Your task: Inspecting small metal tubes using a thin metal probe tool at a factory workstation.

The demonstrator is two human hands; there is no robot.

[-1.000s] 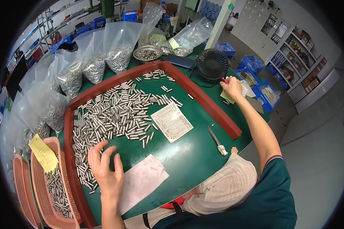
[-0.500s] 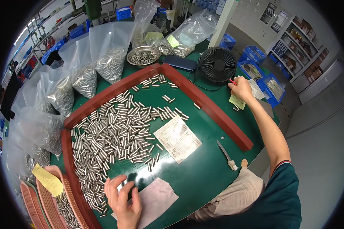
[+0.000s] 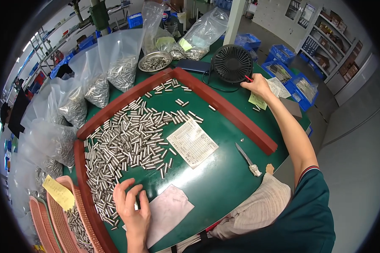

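Observation:
My left hand (image 3: 132,206) hovers at the near edge of a spread of short metal pins (image 3: 131,139), fingers curled and apart. A small shiny bit shows between its thumb and fingers; I cannot tell whether it is touched. A pale paper sheet (image 3: 171,213) lies beside that hand. Far right, my right hand (image 3: 258,86) is closed around a slim red pen (image 3: 248,79), close to a black desk fan (image 3: 232,63). Beneath this hand are a yellow note (image 3: 257,100) and other papers. A printed form (image 3: 193,142) rests on the green table among the pins' right edge.
A dark red wooden frame (image 3: 223,109) borders the pins. Filled plastic bags (image 3: 121,67) line the left and back, near a metal dish (image 3: 155,62). Pink baskets (image 3: 65,211) stand at lower left. A knife (image 3: 248,159) with a wrapped handle lies near the right edge.
My right hand has shifted slightly left toward the fan, with the pen still in it. My left hand's fingers have spread a little. The whole view has shifted slightly.

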